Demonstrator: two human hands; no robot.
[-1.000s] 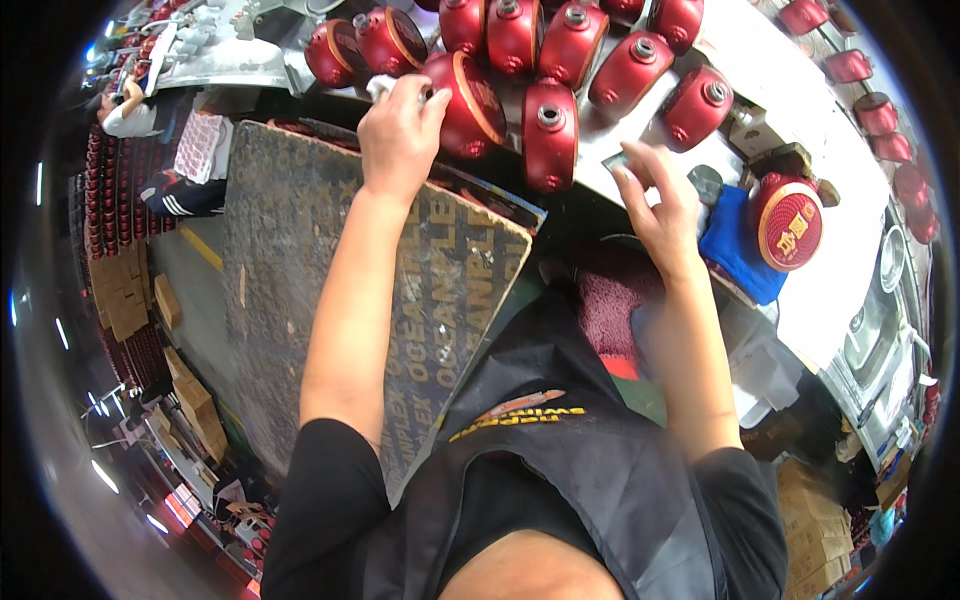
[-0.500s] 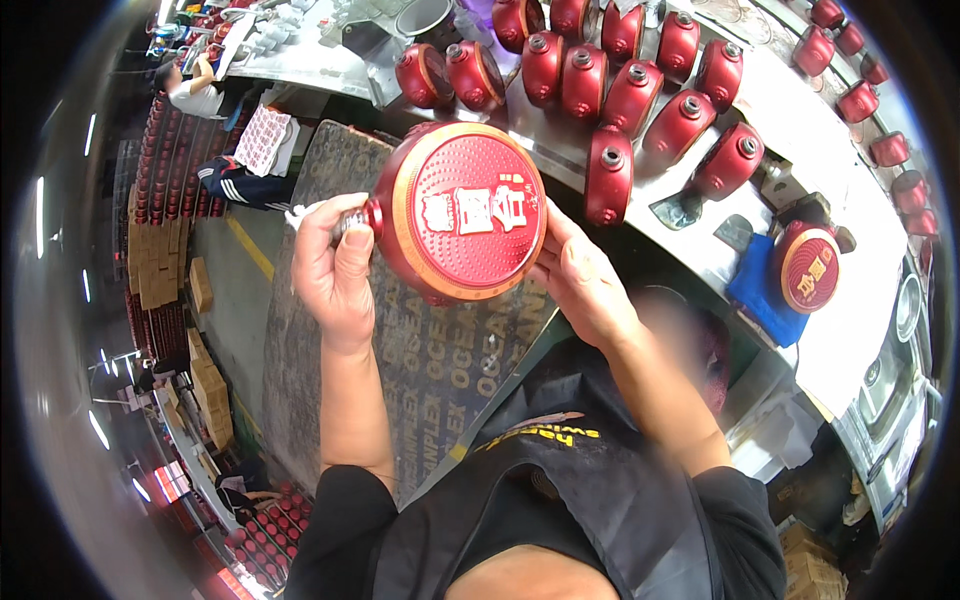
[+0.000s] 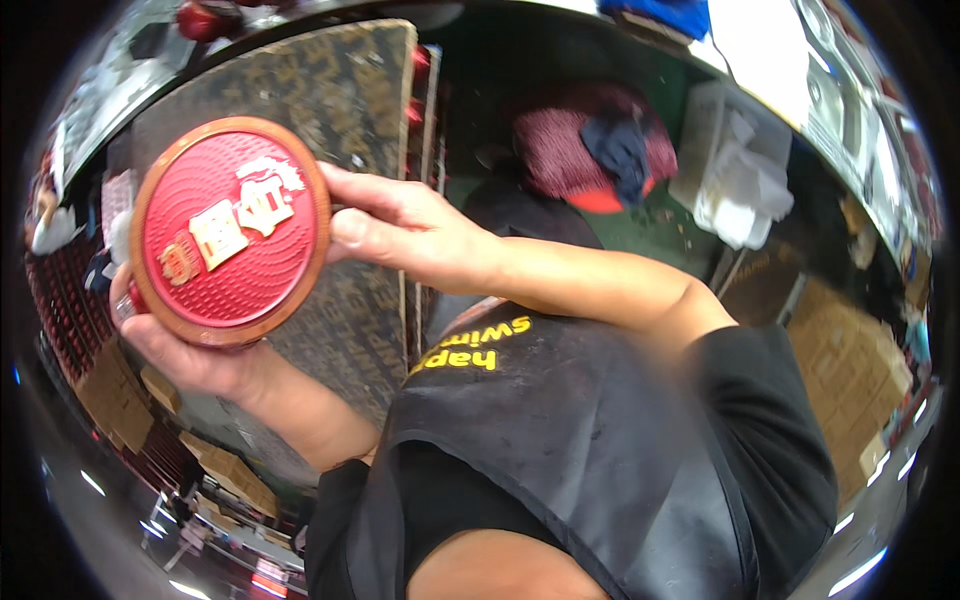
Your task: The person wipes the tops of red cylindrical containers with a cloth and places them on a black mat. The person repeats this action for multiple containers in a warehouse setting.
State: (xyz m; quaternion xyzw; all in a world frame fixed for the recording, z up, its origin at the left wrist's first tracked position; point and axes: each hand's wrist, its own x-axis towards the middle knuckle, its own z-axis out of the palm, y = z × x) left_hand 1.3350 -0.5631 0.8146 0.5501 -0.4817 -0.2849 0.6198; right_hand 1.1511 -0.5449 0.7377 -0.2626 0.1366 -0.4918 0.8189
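A round, flat-sided red bottle is held up between my two hands at the left. Its disc-shaped face has an orange-brown rim, a dotted relief pattern and raised pale gold lettering. My left hand is closed around the neck end at the lower left; the bottle body partly covers those fingers. On the opposite side, my right hand grips the bottle's edge with thumb and fingers. The face is turned up toward me.
Below the bottle lies a dark printed board. A dark red patterned cushion with dark cloth on it and a clear plastic bin are farther right. Cardboard boxes stand at the right. A blue cloth lies on the far bench.
Both hands and the bottle have shifted left in the picture, and the bottle has turned, its neck now pointing lower left. The view has swung, so most bench bottles have left the picture.
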